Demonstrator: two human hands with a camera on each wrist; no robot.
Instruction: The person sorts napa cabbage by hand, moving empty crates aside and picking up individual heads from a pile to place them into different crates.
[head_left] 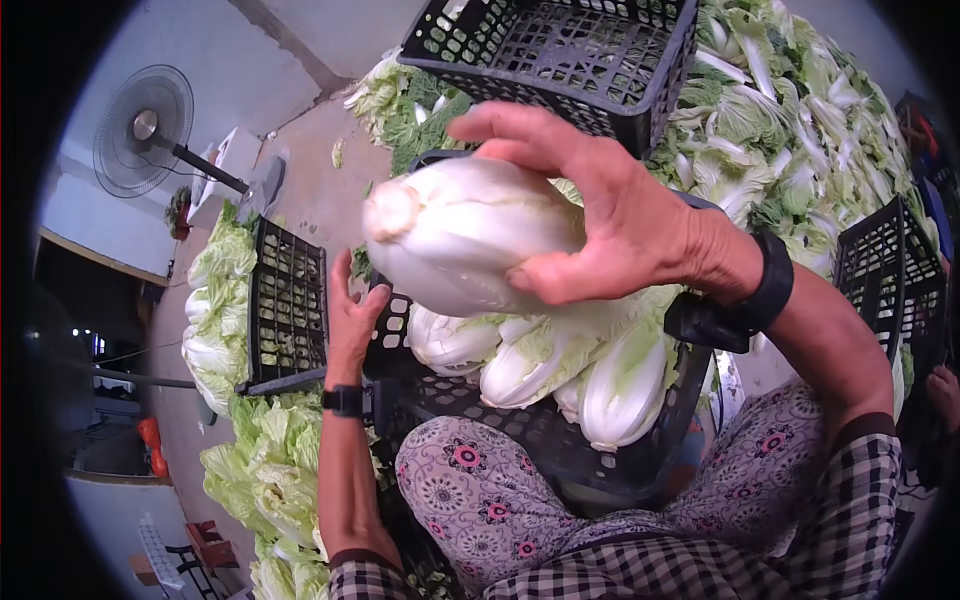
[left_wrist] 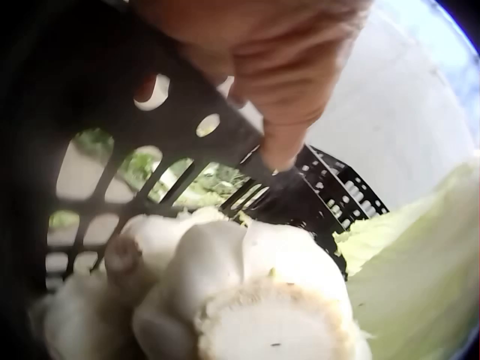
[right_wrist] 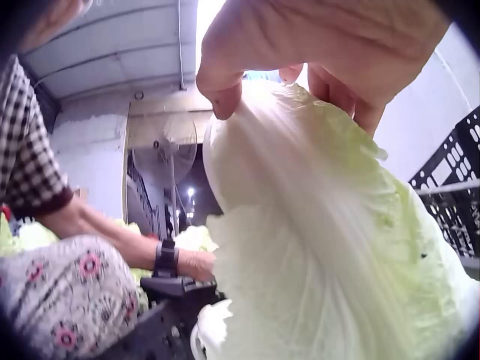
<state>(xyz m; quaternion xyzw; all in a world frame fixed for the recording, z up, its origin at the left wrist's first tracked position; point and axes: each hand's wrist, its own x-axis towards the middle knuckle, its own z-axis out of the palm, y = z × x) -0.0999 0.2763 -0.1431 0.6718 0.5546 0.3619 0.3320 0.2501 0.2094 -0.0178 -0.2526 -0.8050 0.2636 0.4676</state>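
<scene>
Pale white cabbage (head_left: 470,235) hangs toward twelve o'clock, stem end facing nine, gripped between thumb and fingers of the right hand (head_left: 625,220). At nine, the left hand (head_left: 350,318), thumb and fingers parted, meets a black crate (head_left: 520,430); more cabbages (head_left: 625,395) lie inside toward five.

A round, wire-caged grey pedestal fan (head_left: 145,127) is standing before a pale bluish wall (head_left: 225,55). A bright orange-red object (head_left: 152,446) is showing beside a dark rectangular doorway (head_left: 85,290); a reddish-brown boxy object (head_left: 211,545) is sitting nearby.
</scene>
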